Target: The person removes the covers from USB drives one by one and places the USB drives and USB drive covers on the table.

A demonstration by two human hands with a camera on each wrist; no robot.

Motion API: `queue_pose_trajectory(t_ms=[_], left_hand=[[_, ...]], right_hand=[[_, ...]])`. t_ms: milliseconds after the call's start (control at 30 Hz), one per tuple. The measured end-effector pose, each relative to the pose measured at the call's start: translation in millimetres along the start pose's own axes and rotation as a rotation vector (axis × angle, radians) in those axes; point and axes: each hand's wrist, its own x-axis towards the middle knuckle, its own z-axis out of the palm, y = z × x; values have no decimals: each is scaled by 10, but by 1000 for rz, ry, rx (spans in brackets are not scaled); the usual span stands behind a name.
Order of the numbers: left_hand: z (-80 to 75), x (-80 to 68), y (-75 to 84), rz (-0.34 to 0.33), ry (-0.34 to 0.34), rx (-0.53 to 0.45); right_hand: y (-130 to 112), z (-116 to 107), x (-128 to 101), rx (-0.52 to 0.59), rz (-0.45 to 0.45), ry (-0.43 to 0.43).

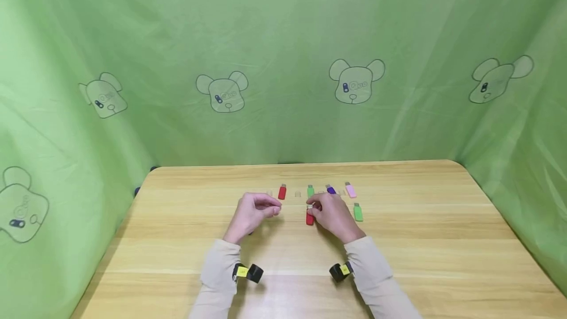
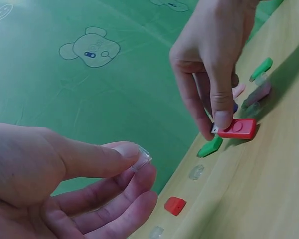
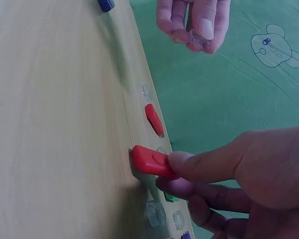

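Observation:
My left hand (image 1: 274, 209) hovers just above the wooden table (image 1: 398, 260) and pinches a small clear cap (image 2: 142, 158) between thumb and forefinger. To its right, my right hand (image 1: 312, 209) pinches a red USB stick (image 1: 309, 217) by its metal plug end. The stick's body rests on the table. The hands are a short gap apart and the cap is clear of the stick. The right wrist view shows the red USB stick (image 3: 149, 160) under my thumb, with the left hand (image 3: 192, 30) and its clear cap (image 3: 197, 36) further off.
Behind the hands lies a row of sticks: red (image 1: 282, 192), green (image 1: 310, 191), purple (image 1: 330, 189) and pink (image 1: 350, 190), with loose clear caps (image 1: 298, 194) between them. Another green stick (image 1: 358, 212) lies right of my right hand. Green cloth walls surround the table.

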Motion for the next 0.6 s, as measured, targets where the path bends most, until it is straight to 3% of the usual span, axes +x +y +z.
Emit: queue_pose_trajectory(t_ms=[267, 600], left_hand=[[89, 27, -11, 18, -14, 133], [268, 60, -67, 0, -38, 232]], right_hand=[[21, 1, -8, -37, -1, -62], [23, -13, -51, -15, -11, -16]])
